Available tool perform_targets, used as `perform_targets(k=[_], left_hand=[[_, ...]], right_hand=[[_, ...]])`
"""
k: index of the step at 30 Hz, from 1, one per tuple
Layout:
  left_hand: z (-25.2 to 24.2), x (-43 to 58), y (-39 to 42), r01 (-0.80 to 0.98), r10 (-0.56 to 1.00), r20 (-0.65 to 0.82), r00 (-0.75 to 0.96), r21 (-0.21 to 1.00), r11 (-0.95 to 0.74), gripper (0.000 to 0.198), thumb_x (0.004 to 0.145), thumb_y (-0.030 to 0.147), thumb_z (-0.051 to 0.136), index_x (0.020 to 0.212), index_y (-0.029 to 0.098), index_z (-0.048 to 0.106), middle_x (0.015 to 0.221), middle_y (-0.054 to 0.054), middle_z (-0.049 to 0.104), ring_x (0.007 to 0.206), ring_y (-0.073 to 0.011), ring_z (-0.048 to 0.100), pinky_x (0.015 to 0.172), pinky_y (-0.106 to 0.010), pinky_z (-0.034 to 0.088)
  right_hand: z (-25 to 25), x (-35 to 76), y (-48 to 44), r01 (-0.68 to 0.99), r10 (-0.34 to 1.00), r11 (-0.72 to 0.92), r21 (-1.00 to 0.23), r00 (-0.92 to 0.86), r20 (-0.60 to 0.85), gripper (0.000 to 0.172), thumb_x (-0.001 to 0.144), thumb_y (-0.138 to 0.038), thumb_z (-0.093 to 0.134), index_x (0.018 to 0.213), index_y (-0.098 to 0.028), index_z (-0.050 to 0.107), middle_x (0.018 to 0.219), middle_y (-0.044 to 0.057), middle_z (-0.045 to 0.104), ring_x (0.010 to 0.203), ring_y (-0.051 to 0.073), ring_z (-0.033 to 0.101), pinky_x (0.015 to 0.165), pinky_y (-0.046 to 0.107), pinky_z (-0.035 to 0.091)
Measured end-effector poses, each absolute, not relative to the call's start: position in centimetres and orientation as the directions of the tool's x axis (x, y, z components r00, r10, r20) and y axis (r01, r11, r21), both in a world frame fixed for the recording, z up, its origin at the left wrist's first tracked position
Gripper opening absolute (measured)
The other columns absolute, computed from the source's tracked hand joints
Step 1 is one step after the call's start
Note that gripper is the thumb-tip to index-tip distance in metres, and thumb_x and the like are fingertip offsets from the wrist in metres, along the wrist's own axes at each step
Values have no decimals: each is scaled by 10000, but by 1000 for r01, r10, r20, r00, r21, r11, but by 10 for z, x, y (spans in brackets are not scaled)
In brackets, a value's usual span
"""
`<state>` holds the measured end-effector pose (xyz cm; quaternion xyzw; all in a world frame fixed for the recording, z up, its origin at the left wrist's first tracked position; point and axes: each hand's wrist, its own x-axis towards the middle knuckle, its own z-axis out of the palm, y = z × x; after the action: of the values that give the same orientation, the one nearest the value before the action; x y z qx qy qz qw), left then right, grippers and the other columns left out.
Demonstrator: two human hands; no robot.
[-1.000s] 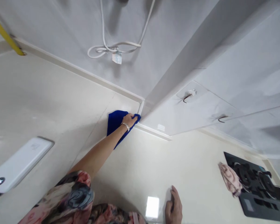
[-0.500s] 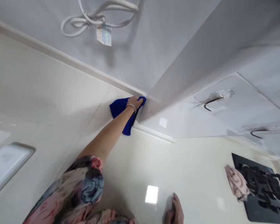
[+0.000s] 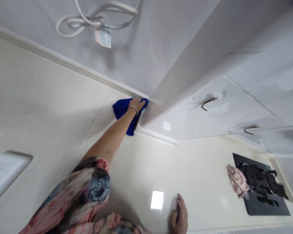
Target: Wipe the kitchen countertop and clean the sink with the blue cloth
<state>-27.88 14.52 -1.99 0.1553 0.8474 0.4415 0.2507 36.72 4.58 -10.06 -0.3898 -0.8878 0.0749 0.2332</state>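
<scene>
My left hand [image 3: 137,104] is closed on a blue cloth [image 3: 121,106]. It presses the cloth into the corner where the pale countertop [image 3: 127,165] meets the two walls. Part of the cloth spreads out left of the hand, and another flap hangs below the wrist, which wears a bracelet [image 3: 133,109]. Low in the view, my right hand [image 3: 182,215] rests at the countertop, its fingers loosely bent and apart from the thumb, with nothing seen in it.
A coiled white cable [image 3: 97,21] with a tag hangs on the wall above. Hooks [image 3: 208,102] stick to the wall on the right. A black gas stove [image 3: 258,208] sits far right, with a pinkish cloth [image 3: 238,182] at its edge. A white rectangular lid [image 3: 5,172] lies at left.
The whole view has shifted a little, so things appear further left and slightly higher. My left hand stays on the blue cloth in the corner, and more of my right hand shows.
</scene>
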Motion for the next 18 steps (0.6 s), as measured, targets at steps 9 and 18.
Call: perform_targets(k=[9,18], left_hand=[[-13,-214,62,134,527,-250,-812,800,585,309,865,450,673,950,163,750,1089,-127,773,1128,-291,681,973,-326,504],[-16,-174,17,141,531,-243,-812,801,582,268,882,436,656,947,185,723,1035,-96,778,1045,-257,702,965,-324,515]], right_hand=[[-102,358,43,652,745,666,-362,-563,356,397,1038,-242,383,1387,-164,555,1433,190,628,1336,299,605,1072,529,522],[-105,356,44,630,751,660,-409,-546,371,411,1044,-288,379,1390,-176,572,1432,181,630,1347,294,601,1108,545,508]])
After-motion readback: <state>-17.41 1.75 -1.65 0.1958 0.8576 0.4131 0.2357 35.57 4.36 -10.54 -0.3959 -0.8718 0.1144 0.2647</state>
